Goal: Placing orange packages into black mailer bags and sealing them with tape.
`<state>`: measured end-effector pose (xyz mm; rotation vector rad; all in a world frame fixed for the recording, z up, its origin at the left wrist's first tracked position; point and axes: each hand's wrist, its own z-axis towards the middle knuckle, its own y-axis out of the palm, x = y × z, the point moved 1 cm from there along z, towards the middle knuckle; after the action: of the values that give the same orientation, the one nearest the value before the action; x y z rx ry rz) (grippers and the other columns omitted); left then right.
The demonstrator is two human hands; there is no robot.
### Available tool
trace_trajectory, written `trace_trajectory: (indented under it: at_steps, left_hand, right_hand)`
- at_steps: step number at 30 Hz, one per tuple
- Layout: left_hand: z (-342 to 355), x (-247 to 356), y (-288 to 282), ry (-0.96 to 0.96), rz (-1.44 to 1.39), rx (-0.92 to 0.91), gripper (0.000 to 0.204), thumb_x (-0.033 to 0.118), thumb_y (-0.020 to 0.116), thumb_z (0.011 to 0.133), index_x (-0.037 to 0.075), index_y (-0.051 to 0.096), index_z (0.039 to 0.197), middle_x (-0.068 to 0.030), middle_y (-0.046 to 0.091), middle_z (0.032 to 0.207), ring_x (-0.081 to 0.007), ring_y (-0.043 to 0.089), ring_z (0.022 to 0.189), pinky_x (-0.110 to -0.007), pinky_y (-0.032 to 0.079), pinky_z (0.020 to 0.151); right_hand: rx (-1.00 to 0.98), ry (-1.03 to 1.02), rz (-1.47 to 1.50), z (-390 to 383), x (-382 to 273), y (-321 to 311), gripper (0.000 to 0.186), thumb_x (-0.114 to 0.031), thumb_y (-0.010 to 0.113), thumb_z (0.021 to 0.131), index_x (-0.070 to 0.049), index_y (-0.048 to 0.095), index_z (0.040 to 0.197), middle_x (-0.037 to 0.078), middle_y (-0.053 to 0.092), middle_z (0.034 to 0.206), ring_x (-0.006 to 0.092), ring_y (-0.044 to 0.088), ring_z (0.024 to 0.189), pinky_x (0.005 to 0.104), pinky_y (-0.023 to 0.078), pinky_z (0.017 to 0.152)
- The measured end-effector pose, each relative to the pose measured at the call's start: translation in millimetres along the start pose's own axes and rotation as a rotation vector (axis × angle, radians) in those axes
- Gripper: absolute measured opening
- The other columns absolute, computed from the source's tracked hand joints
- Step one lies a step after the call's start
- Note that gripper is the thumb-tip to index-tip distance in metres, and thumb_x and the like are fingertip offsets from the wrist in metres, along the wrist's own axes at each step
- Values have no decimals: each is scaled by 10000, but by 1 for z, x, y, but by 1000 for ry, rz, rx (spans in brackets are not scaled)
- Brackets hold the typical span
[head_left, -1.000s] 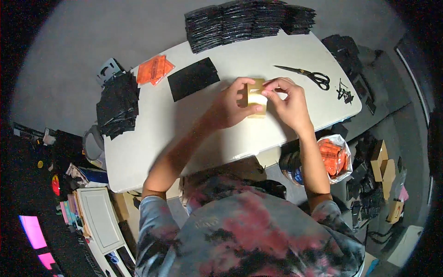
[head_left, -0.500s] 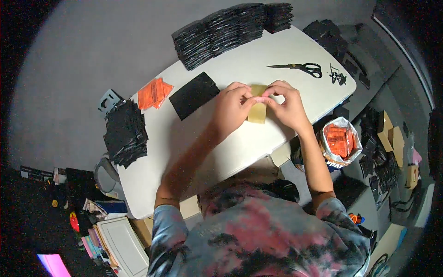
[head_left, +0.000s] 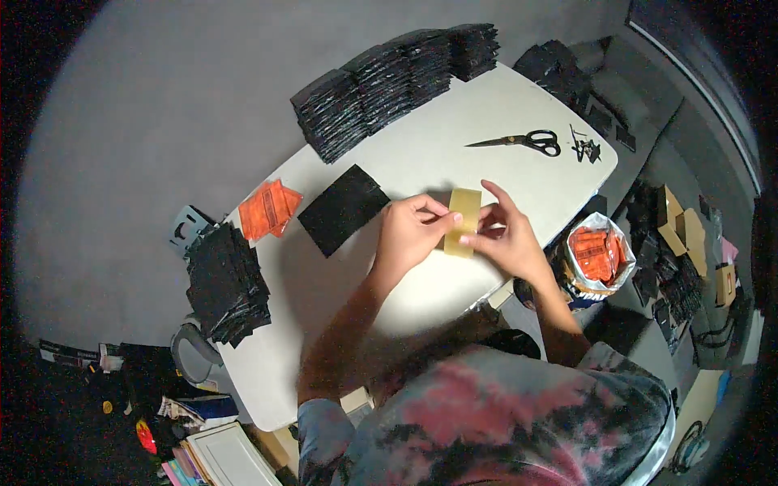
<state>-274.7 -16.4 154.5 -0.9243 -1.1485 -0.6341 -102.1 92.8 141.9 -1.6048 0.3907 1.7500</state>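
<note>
A roll of yellowish, translucent packing tape (head_left: 463, 200) stands on edge between my hands, above the middle of the white table. My left hand (head_left: 412, 231) reaches its left side with bent fingers, the thumb tip pressed on the tape's face. My right hand (head_left: 512, 240) grips the roll from the right. Its thumb lies on the lower face, the index finger is raised beside the top, and the other fingers are partly hidden. A flat black rectangular sheet or pouch (head_left: 344, 211) lies left of my left hand.
On the table (head_left: 381, 320) are orange packets (head_left: 268, 211), stacked black pouches (head_left: 228, 283), a long row of black pouches (head_left: 373, 93), black scissors (head_left: 523, 142) and small black scraps (head_left: 585, 148). A bag of orange packets (head_left: 598, 257) stands beyond the right edge.
My right index finger has lifted off the tape roll, and the hands have moved slightly apart. My left thumb still touches the roll. The whole view has shifted, with the table lower in it.
</note>
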Motion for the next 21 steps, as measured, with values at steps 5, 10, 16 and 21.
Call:
trace_trajectory:
  at_steps: [5, 10, 16, 21]
  left_hand:
    - [19, -14, -11, 35, -56, -106, 197, 113, 792, 914, -26, 707, 1024, -127, 758, 978, -161, 730, 886, -294, 601, 805]
    - [34, -39, -10, 78, 159, -87, 285, 230, 697, 993, 18, 679, 1181, -135, 762, 1048, -209, 737, 940, -336, 587, 851]
    - [72, -70, 37, 395, 833, -186, 401, 266, 538, 1040, 33, 600, 1360, -180, 527, 1494, -357, 437, 1426, -562, 352, 1168]
    - [126, -79, 82, 410, 1101, -207, 573, 423, 443, 1056, 78, 458, 1514, -111, 409, 1610, -404, 336, 1486, -755, 260, 1122]
  right_hand:
    - [16, -9, 287, 0, 6, 11, 976, 9, 829, 787, -93, 299, 1601, 139, 676, 1126, 183, 673, 980, 320, 543, 881]
    - [50, -213, -322, 34, -11, -47, 975, 138, 691, 750, -142, 310, 1603, 221, 637, 1272, 318, 670, 1048, 394, 533, 944]
    - [-142, -237, -632, 66, 23, -109, 1012, 168, 648, 704, -146, 308, 1604, 217, 489, 1524, 433, 497, 1367, 443, 440, 1138]
    - [-187, -370, -783, 75, 32, -122, 1014, 196, 647, 705, -128, 307, 1604, 218, 554, 1458, 440, 573, 1273, 447, 470, 1075]
